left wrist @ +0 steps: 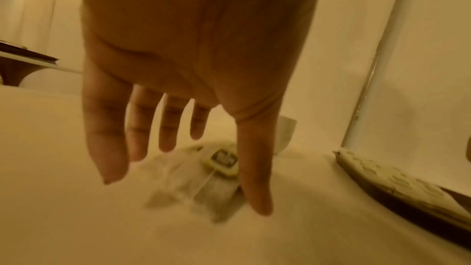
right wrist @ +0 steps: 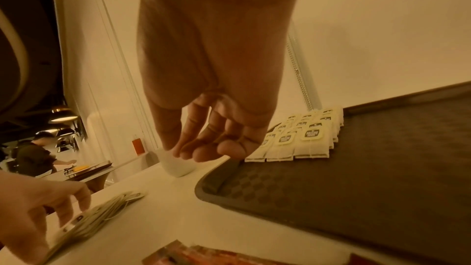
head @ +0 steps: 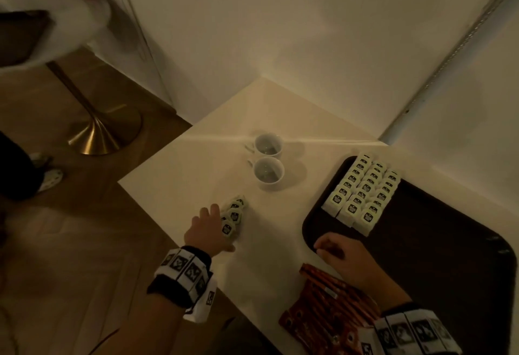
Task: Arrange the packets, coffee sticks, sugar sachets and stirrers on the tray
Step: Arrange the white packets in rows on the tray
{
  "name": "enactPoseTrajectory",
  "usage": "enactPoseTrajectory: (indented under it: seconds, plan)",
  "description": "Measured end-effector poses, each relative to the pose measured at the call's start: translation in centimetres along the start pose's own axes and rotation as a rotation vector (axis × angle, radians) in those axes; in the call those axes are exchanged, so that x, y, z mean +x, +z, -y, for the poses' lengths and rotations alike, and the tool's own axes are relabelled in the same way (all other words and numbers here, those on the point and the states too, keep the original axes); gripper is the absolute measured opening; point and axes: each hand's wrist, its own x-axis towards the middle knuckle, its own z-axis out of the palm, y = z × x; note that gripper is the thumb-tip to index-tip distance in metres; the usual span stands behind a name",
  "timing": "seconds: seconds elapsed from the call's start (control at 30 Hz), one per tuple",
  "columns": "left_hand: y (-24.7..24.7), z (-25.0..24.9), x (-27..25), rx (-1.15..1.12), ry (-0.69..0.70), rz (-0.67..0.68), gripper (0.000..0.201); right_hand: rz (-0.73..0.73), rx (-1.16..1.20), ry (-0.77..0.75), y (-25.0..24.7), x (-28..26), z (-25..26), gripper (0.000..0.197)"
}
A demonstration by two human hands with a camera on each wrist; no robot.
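Now my left hand reaches, fingers spread, for the loose packets, my right hand loosely curled and empty by the tray; next I must gather them.

No wording can be read with certainty: the tea bag tags on the tray carry a dark badge with pale lettering too blurred to make out, the tag of the loose bag on the worktop is smeared, and the wristbands show only black-and-white square marker patterns
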Motion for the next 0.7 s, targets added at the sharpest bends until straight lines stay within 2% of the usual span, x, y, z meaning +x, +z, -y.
enactPoseTrajectory:
  seconds: [0.07,0.17,0.3,0.4,0.5,0.6,0.7]
  plan:
    - [0.9,0.1,0.0,-0.003,-0.007,-0.061,0.086,-0.010,0.035,0.008,0.5,-0.6,0.0,0.012]
    - [1.4,0.6,0.4,-0.024,0.026,-0.153,0.066,-0.052,0.050,-0.001,0.6,-1.1,0.2,0.013]
    - [1.7,1.9,0.8,-0.046,0.052,-0.144,0.040,-0.061,0.045,0.012,0.2,-1.7,0.3,0.010]
    - [1.5,2.1,1.0,-0.177,0.079,-0.130,0.039,-0.070,0.046,0.022,0.0,-1.9,0.5,0.010]
    - [1.0,0.9,0.9,-0.297,0.169,-0.157,0.041,-0.066,0.038,0.030,0.1,-2.2,0.8,0.010]
    - [1.2,-0.6,0.9,-0.254,0.236,-0.194,0.044,-0.070,0.042,0.013,0.2,-2.3,0.9,0.011]
    - [1.6,-1.4,0.8,-0.179,0.246,-0.204,0.038,-0.069,0.024,0.014,0.1,-2.4,1.0,0.011]
